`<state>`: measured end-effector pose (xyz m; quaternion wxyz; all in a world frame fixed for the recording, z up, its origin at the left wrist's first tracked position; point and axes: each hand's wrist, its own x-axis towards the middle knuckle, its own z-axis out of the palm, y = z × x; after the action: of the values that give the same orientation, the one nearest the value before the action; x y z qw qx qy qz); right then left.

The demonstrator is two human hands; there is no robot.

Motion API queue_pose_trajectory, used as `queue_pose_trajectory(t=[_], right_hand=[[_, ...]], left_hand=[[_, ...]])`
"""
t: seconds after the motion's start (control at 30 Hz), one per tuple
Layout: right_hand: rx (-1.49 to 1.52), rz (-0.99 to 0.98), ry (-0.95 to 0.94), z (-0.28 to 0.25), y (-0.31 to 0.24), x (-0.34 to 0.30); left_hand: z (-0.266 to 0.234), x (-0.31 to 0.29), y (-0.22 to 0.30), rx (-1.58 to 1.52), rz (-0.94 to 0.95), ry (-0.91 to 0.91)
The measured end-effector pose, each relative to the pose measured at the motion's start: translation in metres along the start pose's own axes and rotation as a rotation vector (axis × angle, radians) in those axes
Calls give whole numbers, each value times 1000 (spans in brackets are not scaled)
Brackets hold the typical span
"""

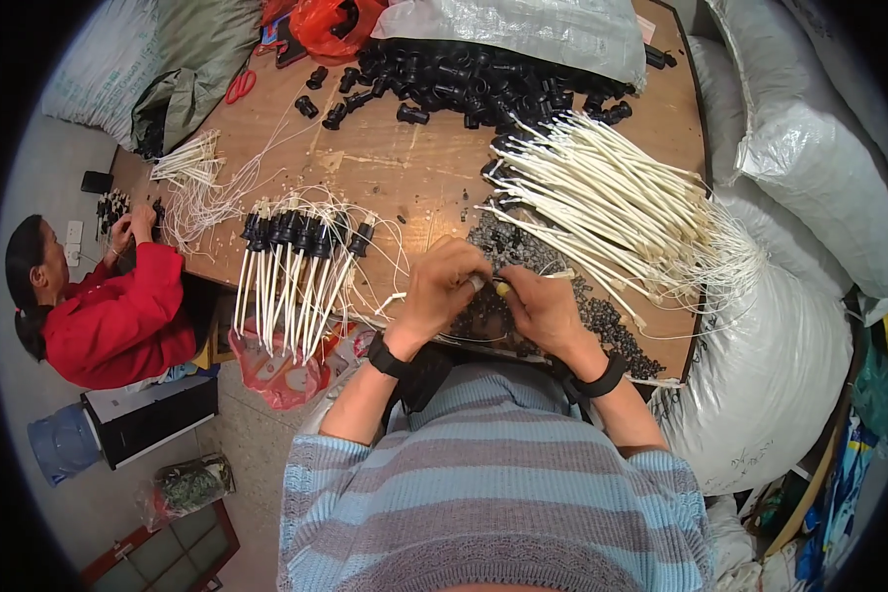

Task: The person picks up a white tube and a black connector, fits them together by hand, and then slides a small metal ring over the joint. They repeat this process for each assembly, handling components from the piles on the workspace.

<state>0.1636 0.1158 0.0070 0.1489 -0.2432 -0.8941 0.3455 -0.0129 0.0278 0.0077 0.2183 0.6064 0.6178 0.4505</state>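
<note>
- Head view: R hand (548,308) grip pinched narrow on small yellow piece (503,289), above surface's (395,163) near edge; piece lies toward L hand (436,284), R nearer, long axis unclear.
- L grip: fingers curled, can't tell if holding.
- White-sleeved wires (612,212): R hand nearer, by surface's R edge, axis slanting far-L to near-R.
</note>
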Motion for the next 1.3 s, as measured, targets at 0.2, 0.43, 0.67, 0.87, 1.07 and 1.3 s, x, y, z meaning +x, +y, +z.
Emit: queue_pose_trajectory(t=[0.2, 0.43, 0.67, 0.87, 1.07, 1.3], right_hand=[[348, -57, 71, 7, 4, -5], [273, 208, 190, 10, 8, -5], [305, 303, 186, 5, 15, -12], [350, 429, 233, 11, 28, -6], [470, 228, 288, 27, 32, -4], [237, 261, 319, 18, 11, -7]], left_hand=[[2, -4, 7, -102, 75, -36], [12, 40, -58, 397, -242, 254], [9, 43, -64, 380, -277, 176], [36, 25, 13, -141, -276, 172], [44, 14, 26, 151, 182, 32], [48, 4, 12, -291, -187, 170]])
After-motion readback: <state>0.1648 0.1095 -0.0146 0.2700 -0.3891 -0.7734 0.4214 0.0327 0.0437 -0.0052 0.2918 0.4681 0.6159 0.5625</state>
